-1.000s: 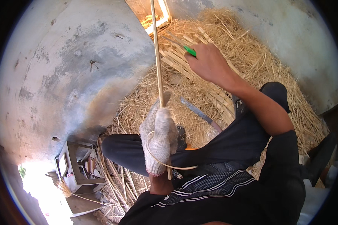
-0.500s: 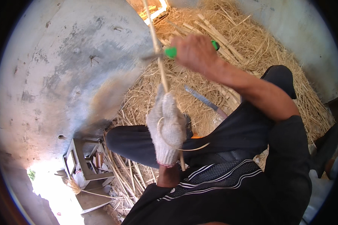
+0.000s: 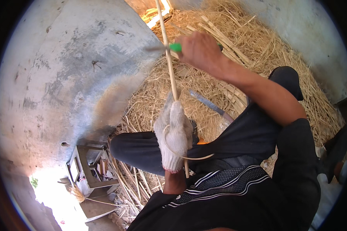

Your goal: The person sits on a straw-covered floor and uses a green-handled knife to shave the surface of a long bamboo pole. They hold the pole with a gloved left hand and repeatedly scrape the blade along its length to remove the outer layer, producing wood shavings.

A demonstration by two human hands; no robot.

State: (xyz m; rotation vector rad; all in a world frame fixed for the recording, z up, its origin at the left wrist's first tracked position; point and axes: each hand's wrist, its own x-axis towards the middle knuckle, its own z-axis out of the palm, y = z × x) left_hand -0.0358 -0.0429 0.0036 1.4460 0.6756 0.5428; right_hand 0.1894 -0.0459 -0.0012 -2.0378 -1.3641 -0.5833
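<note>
A pale knitted work glove covers my left hand [image 3: 174, 134], which is closed around a long thin wooden stick, bamboo-like in look [image 3: 170, 69]. The stick runs upward out of the fist, and its lower end pokes out below near my wrist. Bare and closed, my right hand [image 3: 200, 52] grips a green-handled knife [image 3: 176, 47]. Its blade, blurred, crosses the stick well above the glove. A thin curled strip [image 3: 198, 158] lies over the glove and hangs off to the right.
Heaped shavings [image 3: 273, 50] cover the floor ahead, with split slats [image 3: 223, 38] on top. A larger blade with a brownish handle [image 3: 208, 102] rests near my right leg. A wooden stool frame [image 3: 85, 169] stands left. Pale walls [image 3: 65, 77] curve around; loose strips lie beside my left knee.
My gloved left hand has come slightly toward my body and rightward, with the stick. My right hand and the knife stay at nearly the same place across the stick.
</note>
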